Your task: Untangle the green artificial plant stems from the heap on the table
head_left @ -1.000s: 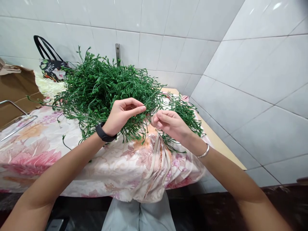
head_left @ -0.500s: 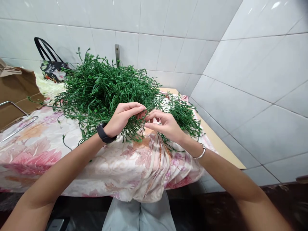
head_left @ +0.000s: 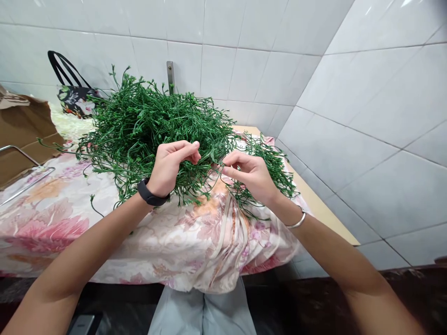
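A large heap of green artificial stems (head_left: 153, 121) with small forked tips lies in front of me. My left hand (head_left: 174, 165), wearing a black band, is at the heap's front edge with its fingers curled and the thumb on top; whatever may be inside them is hidden. Thumb and forefinger of my right hand (head_left: 249, 174) pinch a thin green stem (head_left: 220, 166) between the two piles. Close behind that hand, on the right, lies a smaller pile of the same stems (head_left: 275, 163).
A floral cloth (head_left: 146, 246) covers the table and hangs in folds at the front. On the left are a brown cardboard box (head_left: 24, 135), a bent metal rod (head_left: 31, 184), pale petals (head_left: 71, 125) and a flowered bag (head_left: 78, 100). Tiled walls (head_left: 223, 70) stand behind and to the right.
My hands have moved apart: the left a little to the left and up, the right slightly to the right with a stem between its fingertips. The heap looks the same.
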`<state>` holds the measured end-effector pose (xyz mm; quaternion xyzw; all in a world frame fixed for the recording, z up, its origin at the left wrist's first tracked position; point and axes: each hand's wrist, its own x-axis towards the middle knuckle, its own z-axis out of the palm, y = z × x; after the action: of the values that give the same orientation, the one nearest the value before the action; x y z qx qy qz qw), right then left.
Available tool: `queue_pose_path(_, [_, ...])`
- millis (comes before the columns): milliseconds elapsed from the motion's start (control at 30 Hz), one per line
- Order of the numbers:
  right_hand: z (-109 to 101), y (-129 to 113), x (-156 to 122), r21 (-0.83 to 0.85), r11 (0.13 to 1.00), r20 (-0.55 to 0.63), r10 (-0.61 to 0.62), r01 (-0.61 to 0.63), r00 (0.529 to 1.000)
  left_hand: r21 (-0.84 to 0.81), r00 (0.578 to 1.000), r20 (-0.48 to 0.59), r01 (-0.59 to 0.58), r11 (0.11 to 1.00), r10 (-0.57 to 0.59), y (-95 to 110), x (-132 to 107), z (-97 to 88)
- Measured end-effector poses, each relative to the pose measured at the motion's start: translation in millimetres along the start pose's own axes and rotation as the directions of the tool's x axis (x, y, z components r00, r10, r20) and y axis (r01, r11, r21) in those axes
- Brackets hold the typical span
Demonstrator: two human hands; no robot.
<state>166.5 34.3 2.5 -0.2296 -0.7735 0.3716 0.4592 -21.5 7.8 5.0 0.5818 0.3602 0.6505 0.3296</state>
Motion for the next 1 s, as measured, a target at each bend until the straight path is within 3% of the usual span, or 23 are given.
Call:
queue_pose_path(300, [2.4, -5.5, -2.1, 0.074, 0.995, -0.039, 0.063, -0.06, 0.997, 0.036, 0.996, 0.09, -0.018, 0.999, 0.015, 3.6, -3.8, 5.5])
queue_pose_path(633, [3.3, -5.5, -3.5, 0.144, 0.988, -0.081, 0.066, -0.054, 0.995, 0.012, 0.98, 0.029, -0.198, 0.98, 0.198, 10.4, -6.6, 8.4])
queue_pose_path(1000, [1.6, -3.2, -3.6, 0.179, 0.983, -0.054, 0.052, -0.041, 0.997, 0.068, 0.94, 0.115, -0.329, 0.942, 0.32, 12.4, -10.5, 6.1])
